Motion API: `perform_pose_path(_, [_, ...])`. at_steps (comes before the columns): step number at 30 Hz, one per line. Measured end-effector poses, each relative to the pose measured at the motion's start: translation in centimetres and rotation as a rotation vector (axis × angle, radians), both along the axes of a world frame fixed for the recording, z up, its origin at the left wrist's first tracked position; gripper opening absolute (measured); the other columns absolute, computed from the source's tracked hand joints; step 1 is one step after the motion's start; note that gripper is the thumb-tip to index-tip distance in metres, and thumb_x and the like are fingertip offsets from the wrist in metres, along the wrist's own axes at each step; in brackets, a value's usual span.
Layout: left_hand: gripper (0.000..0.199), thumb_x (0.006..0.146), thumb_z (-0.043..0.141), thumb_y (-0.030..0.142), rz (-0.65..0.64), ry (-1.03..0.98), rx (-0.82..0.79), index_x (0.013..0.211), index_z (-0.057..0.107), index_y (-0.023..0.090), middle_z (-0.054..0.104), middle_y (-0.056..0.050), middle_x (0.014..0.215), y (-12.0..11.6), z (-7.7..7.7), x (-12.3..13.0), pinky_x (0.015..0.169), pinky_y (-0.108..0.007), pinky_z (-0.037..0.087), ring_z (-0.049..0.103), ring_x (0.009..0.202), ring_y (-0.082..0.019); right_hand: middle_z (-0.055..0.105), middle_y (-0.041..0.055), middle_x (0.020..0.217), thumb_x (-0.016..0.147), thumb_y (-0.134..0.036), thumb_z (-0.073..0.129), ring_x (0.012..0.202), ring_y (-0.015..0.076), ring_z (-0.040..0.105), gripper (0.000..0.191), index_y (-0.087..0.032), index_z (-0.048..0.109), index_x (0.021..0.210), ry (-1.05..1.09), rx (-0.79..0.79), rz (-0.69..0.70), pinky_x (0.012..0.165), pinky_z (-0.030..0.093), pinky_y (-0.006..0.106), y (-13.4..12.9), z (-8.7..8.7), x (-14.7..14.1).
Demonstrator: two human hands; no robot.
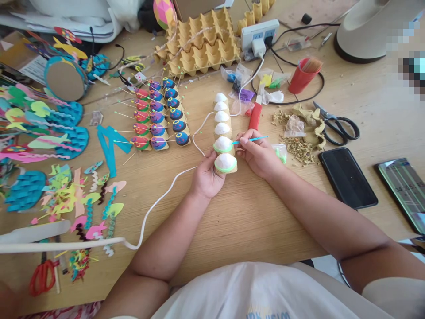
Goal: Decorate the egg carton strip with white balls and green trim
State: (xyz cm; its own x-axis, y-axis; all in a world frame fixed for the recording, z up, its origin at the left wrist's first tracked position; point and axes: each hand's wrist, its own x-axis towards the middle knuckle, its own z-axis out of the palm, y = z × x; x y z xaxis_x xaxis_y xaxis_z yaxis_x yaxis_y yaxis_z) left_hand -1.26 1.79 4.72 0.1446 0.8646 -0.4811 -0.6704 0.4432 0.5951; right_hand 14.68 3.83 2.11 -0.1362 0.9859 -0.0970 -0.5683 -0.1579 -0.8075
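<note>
A strip of egg carton [222, 129] carries several white domes in a row. The two domes nearest me have a light green band around the base. My left hand [207, 175] grips the near end of the strip from its left side. In my right hand [257, 153] is a thin blue stick tool [257, 139], pinched between thumb and fingers. Its tip reaches the right side of the second dome, by the green band. To the left stand finished-looking strips with red domes [141, 130], purple domes [157, 130] and blue domes [179, 126], stuck with pins.
Behind lie egg trays [202, 42] and a power strip [260, 34] with a white cable [146, 217]. Rightward are a red cup [303, 77], red-handled knife [255, 116], black scissors [338, 126], phone [348, 177] and second device [403, 190]. Paper cutouts [63, 190] and red scissors [42, 277] occupy the left.
</note>
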Motion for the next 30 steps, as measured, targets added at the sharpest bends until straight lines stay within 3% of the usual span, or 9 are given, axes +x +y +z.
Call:
perform_pose_path(6, [0.05,0.107,0.038,0.008,-0.003,-0.051,0.006,0.147,0.062,0.024,0.082,-0.002,0.1,-0.06,-0.28,-0.14,0.064,-0.011,0.057,0.074,0.073,-0.007,0.066,-0.0046,0.087,0.068,-0.044,0.098,0.077,0.0093,0.061,0.045,-0.023,0.059,0.08,0.076,-0.031,0.005,0.067,0.05,0.022,-0.08,0.29,-0.08])
perform_pose_path(12, [0.052,0.107,0.035,0.005,-0.013,-0.098,-0.008,0.148,0.062,0.024,0.082,-0.003,0.097,-0.03,-0.47,-0.22,0.065,-0.012,0.058,0.076,0.075,-0.008,0.067,-0.0054,0.081,0.075,-0.04,0.093,0.075,0.0098,0.061,0.039,-0.024,0.057,0.079,0.111,-0.033,0.01,0.07,0.052,0.023,-0.07,0.46,0.01])
perform_pose_path(30, [0.052,0.104,0.042,0.006,-0.022,-0.038,-0.034,0.149,0.06,0.026,0.083,-0.004,0.106,-0.05,-0.31,-0.04,0.069,-0.015,0.059,0.077,0.079,-0.009,0.066,-0.0068,0.077,0.067,-0.033,0.098,0.071,0.0071,0.063,0.041,-0.022,0.059,0.076,0.2,-0.133,0.046,0.069,0.054,0.02,0.19,0.14,0.08])
